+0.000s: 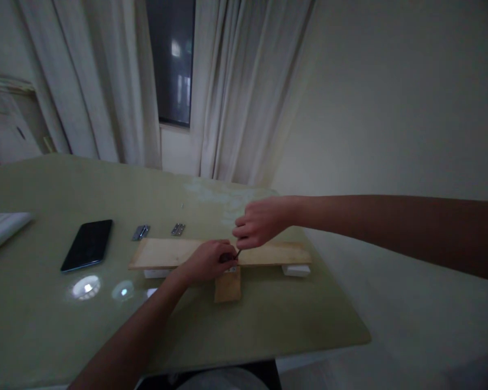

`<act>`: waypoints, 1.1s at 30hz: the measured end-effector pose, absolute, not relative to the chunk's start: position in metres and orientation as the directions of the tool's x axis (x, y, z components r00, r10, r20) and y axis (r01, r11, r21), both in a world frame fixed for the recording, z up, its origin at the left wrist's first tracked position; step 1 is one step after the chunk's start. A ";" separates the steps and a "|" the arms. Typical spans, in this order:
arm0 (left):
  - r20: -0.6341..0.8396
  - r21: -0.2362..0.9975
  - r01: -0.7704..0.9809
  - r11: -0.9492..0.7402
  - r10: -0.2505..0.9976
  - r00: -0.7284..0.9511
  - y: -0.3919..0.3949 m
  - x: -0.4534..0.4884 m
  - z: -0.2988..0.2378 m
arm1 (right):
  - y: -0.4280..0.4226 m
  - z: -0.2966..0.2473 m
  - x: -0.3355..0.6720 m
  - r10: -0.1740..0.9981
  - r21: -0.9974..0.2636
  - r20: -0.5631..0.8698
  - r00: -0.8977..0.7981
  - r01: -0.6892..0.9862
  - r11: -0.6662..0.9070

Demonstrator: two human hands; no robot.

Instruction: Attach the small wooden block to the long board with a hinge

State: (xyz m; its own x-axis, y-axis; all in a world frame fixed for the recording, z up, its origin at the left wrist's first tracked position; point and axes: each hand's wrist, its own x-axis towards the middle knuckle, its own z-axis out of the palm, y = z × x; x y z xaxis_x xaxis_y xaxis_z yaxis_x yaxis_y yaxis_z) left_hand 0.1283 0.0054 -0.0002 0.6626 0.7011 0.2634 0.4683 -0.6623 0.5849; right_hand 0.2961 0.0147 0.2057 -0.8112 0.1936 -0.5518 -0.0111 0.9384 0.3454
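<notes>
My right hand (257, 223) is closed in a fist around what looks like a screwdriver (238, 253). Its handle is hidden, and the thin dark shaft slants down to the near edge of a long pale wooden board (168, 252). Beside that tip, my left hand (213, 259) rests on the board with curled fingers. They press on a small metal hinge (232, 268), mostly covered, where the board meets a short wooden piece (228, 287) jutting toward me. The board lies raised on white blocks (296, 270).
Left of the board lie a black phone or tablet (88, 245), two loose metal hinges, one (141, 232) nearer the tablet and another (178, 229), and a white object (4, 227) at the far left. The green tabletop (301, 319) ends at a right edge. Curtains (244, 81) hang behind.
</notes>
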 end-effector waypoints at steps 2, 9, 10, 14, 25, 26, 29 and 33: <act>0.256 0.584 0.462 -0.667 0.692 0.675 0.006 0.127 0.000 | 0.013 0.204 0.294 0.427 0.378 -0.556 -0.713 0.241 0.894; 0.221 0.676 0.411 -0.612 0.700 0.678 0.008 0.124 0.000 | 0.009 0.202 0.293 0.377 0.396 -0.514 -0.771 0.177 0.901; 0.209 0.688 0.409 -0.599 0.703 0.679 0.008 0.125 0.000 | 0.009 0.203 0.294 0.266 0.388 -0.510 -0.818 0.057 0.920; 0.194 0.696 0.409 -0.590 0.703 0.684 0.009 0.124 0.003 | 0.013 0.202 0.288 0.484 0.361 -0.562 -0.671 0.328 0.873; 0.246 0.690 0.363 -0.626 0.674 0.697 0.012 0.123 0.001 | 0.015 0.198 0.304 0.298 0.387 -0.542 -0.786 0.082 0.918; 0.260 0.695 0.344 -0.632 0.666 0.699 0.014 0.123 0.000 | 0.015 0.197 0.302 0.402 0.384 -0.546 -0.735 0.208 0.900; 0.273 0.706 0.323 -0.630 0.663 0.697 0.017 0.122 -0.002 | 0.015 0.196 0.292 0.659 0.361 -0.576 -0.483 0.573 0.736; 0.290 0.702 0.329 -0.632 0.675 0.678 0.017 0.122 -0.002 | 0.010 0.201 0.290 0.563 0.371 -0.511 -0.650 0.424 0.826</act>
State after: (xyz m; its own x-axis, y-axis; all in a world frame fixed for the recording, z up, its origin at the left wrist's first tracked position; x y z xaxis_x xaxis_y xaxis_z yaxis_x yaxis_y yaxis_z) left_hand 0.1221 0.0166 -0.0023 0.6784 0.6749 0.2903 0.3288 -0.6322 0.7015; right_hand 0.2898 0.0104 0.2006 -0.6498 0.5630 -0.5107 0.4238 0.8261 0.3715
